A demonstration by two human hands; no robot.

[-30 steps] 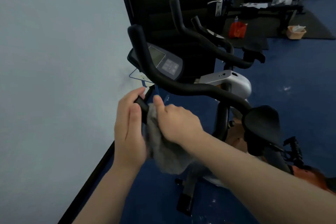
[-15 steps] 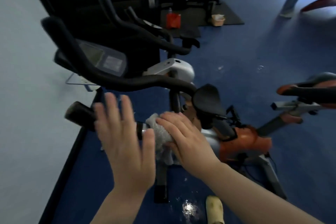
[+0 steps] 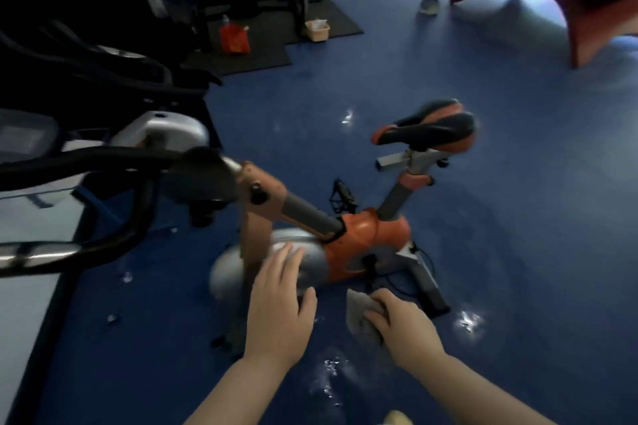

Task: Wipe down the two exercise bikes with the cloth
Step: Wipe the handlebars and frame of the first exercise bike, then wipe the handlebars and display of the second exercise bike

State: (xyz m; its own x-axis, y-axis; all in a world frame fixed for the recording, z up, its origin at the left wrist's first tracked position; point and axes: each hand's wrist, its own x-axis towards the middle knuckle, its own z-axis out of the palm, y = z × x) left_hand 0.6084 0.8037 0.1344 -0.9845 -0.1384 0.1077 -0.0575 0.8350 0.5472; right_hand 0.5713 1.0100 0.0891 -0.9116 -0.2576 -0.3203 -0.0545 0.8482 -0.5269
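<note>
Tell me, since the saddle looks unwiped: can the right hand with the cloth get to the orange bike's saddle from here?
Probably yes. The right hand grips the cloth low beside the orange bike, and nothing stands between it and the saddle. The saddle sits farther off, so the arm would likely have to stretch.

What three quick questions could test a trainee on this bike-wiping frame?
1. True or false: the cloth is in the left hand.
2. Which colour is the frame of the near bike? A green, B orange, C white.
3. Fill in: the saddle is black and ____.

Key:
1. False. The right hand grips it; the left hand's fingers lie straight, holding nothing.
2. B.
3. Orange.
</note>
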